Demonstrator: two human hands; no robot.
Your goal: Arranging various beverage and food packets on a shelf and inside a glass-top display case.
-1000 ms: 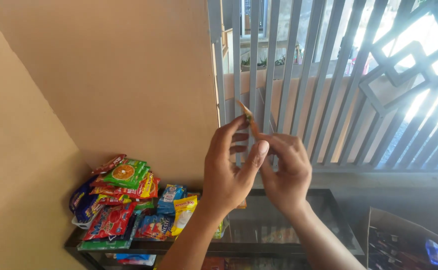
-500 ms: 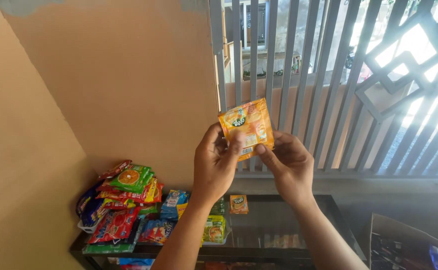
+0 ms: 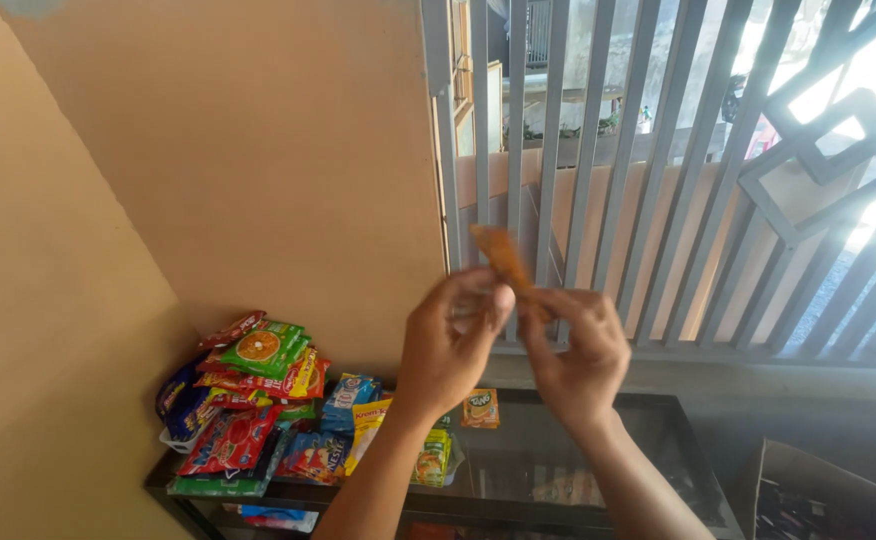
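My left hand (image 3: 450, 340) and my right hand (image 3: 576, 350) are raised together in front of the metal window bars (image 3: 598, 170). Both pinch a small orange sachet (image 3: 503, 260), which is blurred and turned nearly edge-on, sticking up between the fingertips. Below the hands a glass-topped black display case (image 3: 598, 440) carries a heap of colourful snack and drink sachets (image 3: 258, 400) at its left end. One more small orange sachet (image 3: 480, 408) lies on the glass by my left wrist.
A plain tan wall (image 3: 208, 180) fills the left and meets the case in a corner. An open cardboard box (image 3: 818, 490) sits at the lower right. A yellow-green packet (image 3: 434, 458) lies on the glass near the heap.
The orange sachet faced the camera flat half a second ago; now it is turned edge-on and blurred, and both hands have dropped a little lower.
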